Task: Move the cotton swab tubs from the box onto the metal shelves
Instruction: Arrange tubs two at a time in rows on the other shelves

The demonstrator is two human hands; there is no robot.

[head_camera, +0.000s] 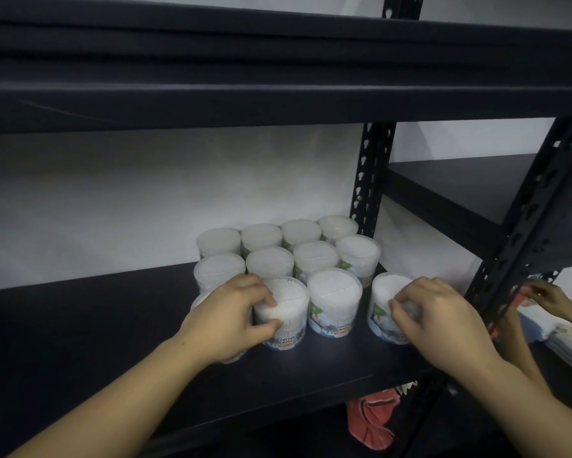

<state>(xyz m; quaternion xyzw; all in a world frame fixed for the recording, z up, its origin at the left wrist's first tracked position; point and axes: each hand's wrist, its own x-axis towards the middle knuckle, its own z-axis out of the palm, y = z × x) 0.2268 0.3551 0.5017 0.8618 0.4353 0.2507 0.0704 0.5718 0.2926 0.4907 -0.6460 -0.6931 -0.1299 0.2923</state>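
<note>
Several clear cotton swab tubs [334,300] with white lids stand in rows at the right end of the dark metal shelf [112,332]. My left hand [231,319] grips a front-row tub [286,312] by its rim, thumb on the near side. It covers another tub at the far left of that row. My right hand [443,320] holds the rightmost front tub [385,309] from the right, fingers over its lid. The box is out of view.
A black perforated upright [522,246] stands just right of my right hand. Another person's hand [548,297] reaches in beyond it. A second shelf unit [459,183] lies to the right. Red cloth [373,421] shows below. The upper shelf [278,104] hangs overhead.
</note>
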